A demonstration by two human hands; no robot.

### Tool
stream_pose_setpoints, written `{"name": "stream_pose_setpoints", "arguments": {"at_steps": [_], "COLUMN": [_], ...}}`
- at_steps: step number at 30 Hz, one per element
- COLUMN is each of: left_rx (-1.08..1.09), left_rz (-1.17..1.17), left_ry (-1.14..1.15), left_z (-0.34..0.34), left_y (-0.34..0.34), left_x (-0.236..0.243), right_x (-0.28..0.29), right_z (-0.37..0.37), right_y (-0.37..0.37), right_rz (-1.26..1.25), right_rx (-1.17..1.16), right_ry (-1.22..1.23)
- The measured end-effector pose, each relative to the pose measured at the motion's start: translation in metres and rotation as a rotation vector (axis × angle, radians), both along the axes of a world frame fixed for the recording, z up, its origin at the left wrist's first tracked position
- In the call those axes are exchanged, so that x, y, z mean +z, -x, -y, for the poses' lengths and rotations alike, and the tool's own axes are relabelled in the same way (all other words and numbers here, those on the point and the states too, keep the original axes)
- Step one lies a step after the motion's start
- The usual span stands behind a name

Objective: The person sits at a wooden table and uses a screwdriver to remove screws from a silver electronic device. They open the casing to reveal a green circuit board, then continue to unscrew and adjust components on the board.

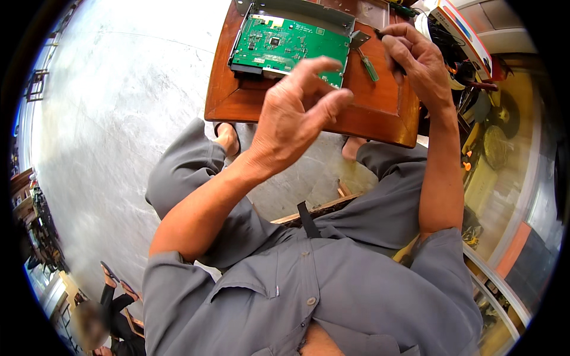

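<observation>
A green circuit board (pixel 285 43) sits in a metal casing (pixel 309 13) on a wooden table (pixel 392 110). My left hand (pixel 292 115) is raised over the board's front edge, slightly blurred, fingers apart and holding nothing visible. My right hand (pixel 420 65) is right of the board, fingers curled on a small dark object (pixel 379 34), possibly a tool; what it is I cannot make out. A screwdriver with a translucent green handle (pixel 369 68) lies on the table between the board and my right hand.
A cluttered shelf with an upright white box (pixel 463 38) and cables borders the table's right. A glass-fronted cabinet (pixel 516 202) curves along the right. My legs are below the table on the grey floor (pixel 113 148). At lower left, another person (pixel 119 323) in dark clothes sits.
</observation>
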State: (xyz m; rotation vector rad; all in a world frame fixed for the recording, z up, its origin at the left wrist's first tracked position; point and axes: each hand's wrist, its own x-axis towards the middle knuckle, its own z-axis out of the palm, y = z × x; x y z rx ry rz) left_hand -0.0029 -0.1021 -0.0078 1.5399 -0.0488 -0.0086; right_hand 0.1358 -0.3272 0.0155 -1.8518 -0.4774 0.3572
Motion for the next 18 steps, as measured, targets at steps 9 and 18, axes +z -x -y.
{"name": "stream_pose_setpoints", "arguments": {"at_steps": [9, 18], "left_rx": [0.001, 0.068], "left_rz": [0.307, 0.383], "left_ry": [-0.355, -0.562], "left_z": [-0.019, -0.011], "left_y": [-0.017, -0.029], "left_x": [-0.008, -0.012], "right_x": [0.016, 0.012], "right_z": [-0.008, -0.032], "right_y": [0.032, 0.037], "right_rz": [0.060, 0.146], "right_rx": [0.125, -0.043], "right_ry": [-0.076, -0.275]}}
